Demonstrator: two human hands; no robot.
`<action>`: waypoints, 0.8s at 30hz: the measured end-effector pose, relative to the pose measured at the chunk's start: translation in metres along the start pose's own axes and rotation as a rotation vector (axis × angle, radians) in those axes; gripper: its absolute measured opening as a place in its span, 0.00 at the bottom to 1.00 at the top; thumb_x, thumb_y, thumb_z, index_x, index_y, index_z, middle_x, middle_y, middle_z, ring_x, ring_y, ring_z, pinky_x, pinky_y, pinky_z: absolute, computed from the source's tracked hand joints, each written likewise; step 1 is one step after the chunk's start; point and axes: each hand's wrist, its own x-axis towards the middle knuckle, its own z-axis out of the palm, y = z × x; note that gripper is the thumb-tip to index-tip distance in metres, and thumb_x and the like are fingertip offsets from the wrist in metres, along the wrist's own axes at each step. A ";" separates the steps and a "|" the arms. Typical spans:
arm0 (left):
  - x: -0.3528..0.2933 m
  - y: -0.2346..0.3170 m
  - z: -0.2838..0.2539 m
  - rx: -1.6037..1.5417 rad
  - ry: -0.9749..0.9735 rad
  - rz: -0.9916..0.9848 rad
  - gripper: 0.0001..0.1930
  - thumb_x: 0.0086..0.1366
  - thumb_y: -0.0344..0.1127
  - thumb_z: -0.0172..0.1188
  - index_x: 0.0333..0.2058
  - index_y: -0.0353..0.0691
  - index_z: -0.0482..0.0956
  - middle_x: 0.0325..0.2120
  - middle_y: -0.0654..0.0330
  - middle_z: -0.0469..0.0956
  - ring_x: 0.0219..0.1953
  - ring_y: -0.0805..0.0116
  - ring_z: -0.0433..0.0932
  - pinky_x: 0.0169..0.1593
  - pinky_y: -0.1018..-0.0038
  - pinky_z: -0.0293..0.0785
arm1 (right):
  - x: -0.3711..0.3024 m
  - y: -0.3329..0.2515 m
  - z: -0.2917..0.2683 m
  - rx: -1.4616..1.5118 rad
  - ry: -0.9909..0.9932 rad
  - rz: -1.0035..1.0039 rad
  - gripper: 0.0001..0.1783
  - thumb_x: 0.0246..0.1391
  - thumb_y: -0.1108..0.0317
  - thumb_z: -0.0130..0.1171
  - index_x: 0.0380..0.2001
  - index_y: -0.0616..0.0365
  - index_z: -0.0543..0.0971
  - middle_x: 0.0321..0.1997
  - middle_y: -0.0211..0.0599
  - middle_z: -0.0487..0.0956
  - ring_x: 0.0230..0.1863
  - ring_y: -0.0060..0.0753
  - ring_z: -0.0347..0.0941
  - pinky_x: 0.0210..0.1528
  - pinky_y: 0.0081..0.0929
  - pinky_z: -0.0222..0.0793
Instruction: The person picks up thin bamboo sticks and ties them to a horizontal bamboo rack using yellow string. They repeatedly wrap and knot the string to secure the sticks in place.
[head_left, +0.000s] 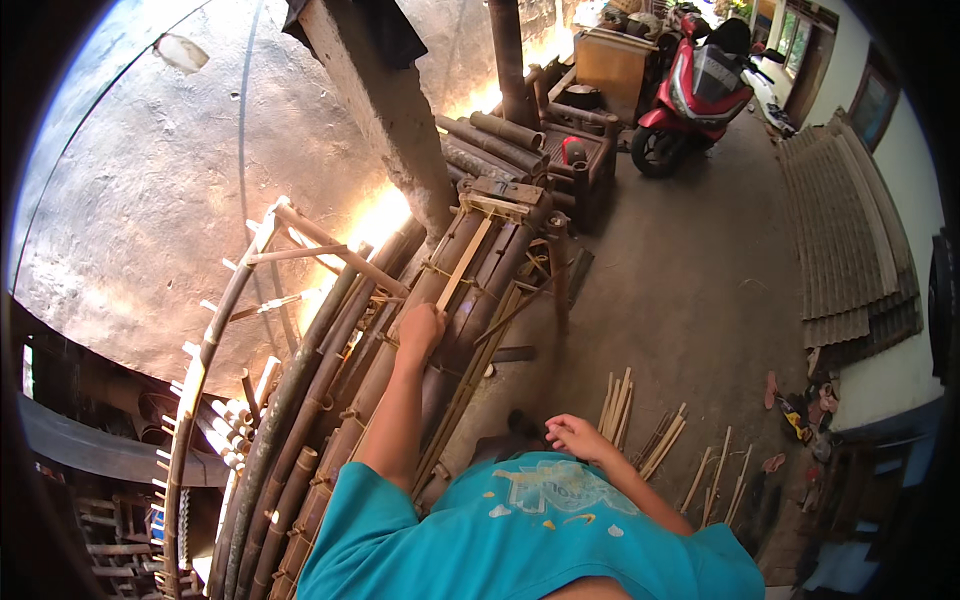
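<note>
Head view shows the left hand (423,328) closed around the near end of a pale, flat bamboo strip (468,262), which lies lengthwise along a brown bench of bamboo poles (375,385), its far end at a short wooden crosspiece (500,207). Well apart, the right hand (573,438) is released, fingers loosely bent, near slim, pale bamboo sticks (617,408). Beyond stands a red motor scooter (695,95).

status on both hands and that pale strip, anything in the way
Left hand closed on near end of pale strip. Strip lying along bamboo bench. Right hand loosely open, looks empty. Nothing seen lying across strip.
</note>
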 end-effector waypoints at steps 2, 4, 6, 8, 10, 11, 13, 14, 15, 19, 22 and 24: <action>-0.001 0.000 -0.001 -0.225 0.175 -0.025 0.13 0.63 0.40 0.59 0.34 0.36 0.83 0.32 0.41 0.81 0.38 0.43 0.80 0.43 0.55 0.75 | 0.026 -0.003 -0.025 -0.041 -0.035 -0.030 0.17 0.68 0.60 0.51 0.52 0.59 0.75 0.42 0.36 0.80 0.38 0.24 0.76 0.41 0.24 0.74; 0.000 0.008 -0.004 -0.378 0.257 -0.057 0.11 0.63 0.38 0.59 0.36 0.36 0.83 0.33 0.41 0.81 0.38 0.42 0.80 0.43 0.56 0.74 | 0.051 -0.015 -0.040 -0.022 -0.011 -0.011 0.17 0.68 0.60 0.51 0.52 0.59 0.75 0.42 0.35 0.80 0.37 0.24 0.76 0.41 0.22 0.73; 0.001 0.006 -0.010 -0.361 0.168 -0.087 0.12 0.65 0.39 0.59 0.36 0.35 0.82 0.30 0.45 0.81 0.35 0.49 0.81 0.41 0.60 0.74 | 0.075 -0.057 -0.048 -0.016 -0.009 -0.001 0.17 0.68 0.60 0.51 0.52 0.59 0.75 0.41 0.34 0.80 0.36 0.23 0.76 0.40 0.21 0.72; 0.010 0.009 -0.029 -0.422 0.029 -0.108 0.12 0.67 0.39 0.59 0.36 0.34 0.81 0.27 0.52 0.81 0.31 0.58 0.80 0.38 0.65 0.73 | 0.115 -0.111 -0.051 0.087 -0.010 -0.135 0.12 0.67 0.61 0.52 0.41 0.60 0.76 0.33 0.29 0.78 0.31 0.19 0.72 0.35 0.20 0.69; 0.007 0.019 -0.056 -0.553 -0.191 -0.148 0.13 0.69 0.40 0.58 0.36 0.34 0.80 0.25 0.61 0.79 0.28 0.70 0.76 0.36 0.71 0.71 | 0.165 -0.177 -0.053 0.180 -0.013 -0.359 0.12 0.68 0.61 0.51 0.36 0.58 0.74 0.27 0.25 0.73 0.27 0.16 0.67 0.31 0.18 0.65; 0.000 0.018 -0.056 -0.805 -0.201 -0.129 0.14 0.72 0.41 0.55 0.35 0.34 0.79 0.24 0.70 0.74 0.28 0.81 0.68 0.34 0.78 0.67 | 0.178 -0.224 -0.047 0.232 -0.049 -0.436 0.12 0.69 0.62 0.50 0.33 0.56 0.71 0.25 0.23 0.68 0.26 0.15 0.64 0.30 0.17 0.62; -0.005 0.017 -0.055 -0.916 -0.299 -0.205 0.13 0.72 0.40 0.55 0.35 0.35 0.80 0.25 0.71 0.75 0.29 0.82 0.68 0.33 0.80 0.66 | 0.220 -0.277 -0.040 0.492 0.026 -0.505 0.11 0.68 0.59 0.53 0.39 0.56 0.73 0.25 0.22 0.70 0.27 0.16 0.67 0.31 0.18 0.65; -0.004 0.017 -0.057 -0.972 -0.334 -0.234 0.13 0.73 0.39 0.55 0.35 0.35 0.80 0.25 0.71 0.76 0.29 0.82 0.69 0.33 0.81 0.66 | 0.238 -0.295 -0.042 0.542 0.008 -0.480 0.12 0.67 0.59 0.54 0.39 0.57 0.74 0.26 0.22 0.71 0.27 0.16 0.68 0.32 0.19 0.67; -0.005 0.021 -0.060 -1.025 -0.334 -0.262 0.12 0.72 0.39 0.55 0.36 0.36 0.80 0.26 0.71 0.76 0.29 0.83 0.69 0.33 0.82 0.66 | 0.255 -0.311 -0.042 0.593 -0.017 -0.454 0.12 0.67 0.59 0.54 0.40 0.57 0.74 0.26 0.22 0.72 0.28 0.16 0.70 0.33 0.19 0.68; -0.006 0.026 -0.068 -1.065 -0.295 -0.354 0.10 0.70 0.38 0.58 0.37 0.38 0.81 0.26 0.70 0.77 0.27 0.83 0.68 0.31 0.82 0.64 | 0.277 -0.315 -0.042 0.421 0.018 -0.490 0.16 0.65 0.58 0.57 0.32 0.60 0.78 0.25 0.27 0.77 0.25 0.17 0.74 0.30 0.20 0.73; -0.013 0.010 -0.059 -1.040 -0.322 -0.418 0.10 0.70 0.38 0.58 0.38 0.37 0.81 0.27 0.69 0.77 0.28 0.83 0.68 0.31 0.82 0.64 | 0.266 -0.306 -0.040 0.169 0.087 -0.543 0.17 0.66 0.58 0.55 0.29 0.60 0.79 0.21 0.30 0.78 0.22 0.18 0.74 0.26 0.20 0.72; -0.020 0.002 -0.050 -1.086 -0.367 -0.437 0.11 0.71 0.39 0.58 0.36 0.37 0.81 0.27 0.70 0.77 0.28 0.83 0.70 0.33 0.82 0.66 | 0.249 -0.305 -0.044 -0.026 0.100 -0.487 0.17 0.66 0.58 0.55 0.31 0.61 0.79 0.21 0.33 0.79 0.22 0.20 0.75 0.27 0.23 0.72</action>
